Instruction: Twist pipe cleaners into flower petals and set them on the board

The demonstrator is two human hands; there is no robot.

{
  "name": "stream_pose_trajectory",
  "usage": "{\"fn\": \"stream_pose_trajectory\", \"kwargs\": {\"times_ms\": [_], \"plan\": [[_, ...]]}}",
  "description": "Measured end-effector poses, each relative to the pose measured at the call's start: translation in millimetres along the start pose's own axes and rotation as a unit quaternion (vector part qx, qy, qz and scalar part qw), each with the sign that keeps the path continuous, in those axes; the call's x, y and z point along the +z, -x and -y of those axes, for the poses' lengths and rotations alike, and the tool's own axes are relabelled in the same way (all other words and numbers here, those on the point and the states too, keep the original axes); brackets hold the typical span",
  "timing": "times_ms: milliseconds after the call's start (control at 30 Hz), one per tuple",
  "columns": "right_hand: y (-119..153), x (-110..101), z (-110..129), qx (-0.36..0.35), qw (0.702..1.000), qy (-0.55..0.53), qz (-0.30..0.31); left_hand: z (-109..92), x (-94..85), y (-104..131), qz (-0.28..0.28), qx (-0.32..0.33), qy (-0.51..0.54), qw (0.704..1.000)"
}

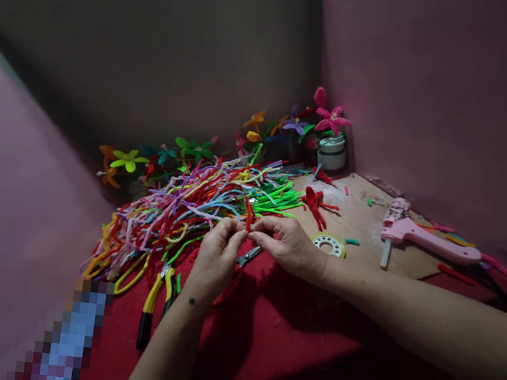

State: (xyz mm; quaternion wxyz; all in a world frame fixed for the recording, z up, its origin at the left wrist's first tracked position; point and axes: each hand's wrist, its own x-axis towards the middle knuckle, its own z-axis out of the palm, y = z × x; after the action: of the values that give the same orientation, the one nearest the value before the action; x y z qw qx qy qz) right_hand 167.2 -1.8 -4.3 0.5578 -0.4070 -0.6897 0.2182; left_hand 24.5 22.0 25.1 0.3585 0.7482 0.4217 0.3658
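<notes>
Between my fingertips stands a red pipe cleaner (249, 213), its upper part looped or doubled above the pinch. My left hand (222, 251) is closed on it from the left. From the right, my right hand (290, 247) pinches it at the same spot, thumb and forefinger together. Just behind my hands lies a large heap of coloured pipe cleaners (177, 205), with bright green ones (275, 196) on its right. Scissors (249, 256) lie partly hidden below my fingers. Left of my left wrist are yellow-and-black pliers (160, 295).
A pink glue gun (432, 240) rests on a board (371, 213) at the right. A tape roll (328, 245) and a red pipe-cleaner piece (318, 207) lie beyond my right hand. Pipe-cleaner flowers (331, 119) stand along the back, near a grey-white pot (332, 153). Red cloth (279, 353) covers the front.
</notes>
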Motion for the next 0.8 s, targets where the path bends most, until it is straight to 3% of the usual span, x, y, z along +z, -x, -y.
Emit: {"fn": "stream_pose_trajectory", "kwargs": {"times_ms": [133, 233, 333, 433, 533, 600, 700, 800], "plan": [[-3, -4, -1, -0.136, 0.982, 0.101, -0.084, -4, -5.0, 2, 0.020, 0.031, -0.091, 0.995], [-7, -8, -6, -0.219, 0.952, 0.209, -0.055, -6, -7.0, 4, 0.041, 0.056, -0.136, 0.988], [-9, -10, -12, -0.232, 0.932, 0.278, -0.010, -8, -6.1, 4, 0.043, 0.061, -0.165, 0.983], [-8, -10, -12, -0.170, 0.941, 0.291, 0.030, -6, -4.0, 4, 0.031, 0.036, -0.130, 0.990], [-5, -10, -6, -0.048, 0.972, 0.221, 0.065, -1, -1.8, 3, 0.008, 0.008, -0.044, 0.999], [-5, -9, 0, 0.055, 0.985, 0.137, 0.091, 3, -0.6, 2, -0.023, 0.019, -0.042, 0.999], [-7, -7, 4, 0.200, 0.968, -0.028, 0.147, 6, 0.8, 2, -0.069, 0.037, -0.092, 0.993], [-9, -6, 2, 0.251, 0.938, -0.166, 0.170, 7, 1.3, 2, -0.098, 0.043, -0.102, 0.989]]}}
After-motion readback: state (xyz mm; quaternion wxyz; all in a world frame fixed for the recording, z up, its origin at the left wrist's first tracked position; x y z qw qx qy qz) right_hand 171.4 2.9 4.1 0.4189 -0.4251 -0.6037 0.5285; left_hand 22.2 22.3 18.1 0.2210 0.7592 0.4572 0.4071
